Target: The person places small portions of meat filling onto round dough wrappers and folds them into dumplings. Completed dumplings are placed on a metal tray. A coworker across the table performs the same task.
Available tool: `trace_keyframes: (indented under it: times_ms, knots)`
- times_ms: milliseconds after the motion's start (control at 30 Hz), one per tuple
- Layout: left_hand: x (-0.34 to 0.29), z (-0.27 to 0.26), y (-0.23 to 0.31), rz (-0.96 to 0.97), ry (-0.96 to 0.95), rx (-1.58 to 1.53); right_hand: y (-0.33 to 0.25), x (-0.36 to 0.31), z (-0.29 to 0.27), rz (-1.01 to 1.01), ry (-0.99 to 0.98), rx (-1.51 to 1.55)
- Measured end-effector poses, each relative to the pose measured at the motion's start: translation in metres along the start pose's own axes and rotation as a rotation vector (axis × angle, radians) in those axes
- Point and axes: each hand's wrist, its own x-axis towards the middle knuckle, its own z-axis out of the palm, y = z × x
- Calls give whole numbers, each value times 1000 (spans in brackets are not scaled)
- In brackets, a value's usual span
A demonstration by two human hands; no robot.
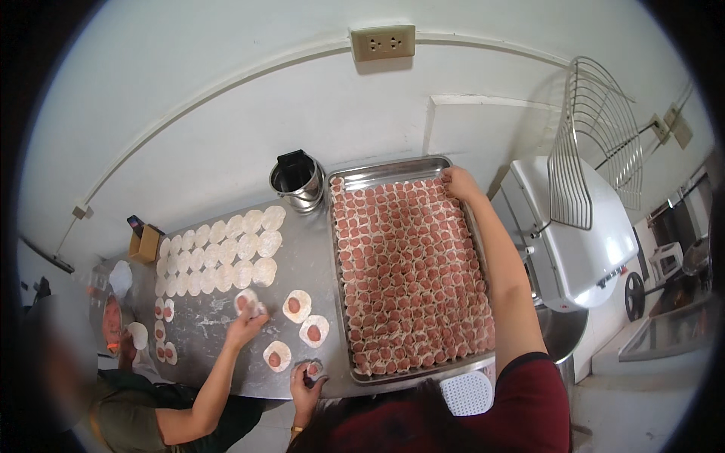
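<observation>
My left hand (305, 389) is at the table's near edge, its fingers curled round a small dumpling (313, 370) with pink meat filling. Far to the right, my right hand (459, 183) reaches to the upper right corner of a large metal tray (389, 176). Its fingers are closed over the end of the dumpling rows; what they hold is hidden. Tight rows of open-topped meat dumplings (411, 272) fill most of the tray. Left of it lie round wrappers topped with meat: one wrapper (297, 305), another wrapper (314, 331) and a third wrapper (276, 356).
A co-worker's hand (248, 326) holds a filled wrapper (246, 300) at the left. Plain wrappers (219, 253) lie in overlapping rows on the metal table (204, 332). A metal container (297, 181) stands by the tray's far left corner; a white machine (574, 234) stands right.
</observation>
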Motion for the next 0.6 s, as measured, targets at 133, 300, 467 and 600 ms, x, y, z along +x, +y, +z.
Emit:
trace_keyframes:
  times_ms: [133, 300, 467, 600]
  knots:
    - [-5, 5, 12, -225, 22, -62, 41, 53, 19, 24, -176, -103]
    - [-4, 8, 18, -332, 24, -10, 46, 79, 40, -25, -257, -193]
    - [0, 13, 24, -342, 77, -31, 49, 89, 46, -6, -430, -389]
    - [9, 10, 39, -309, 79, -26, 56, 91, 49, -3, -512, -398]
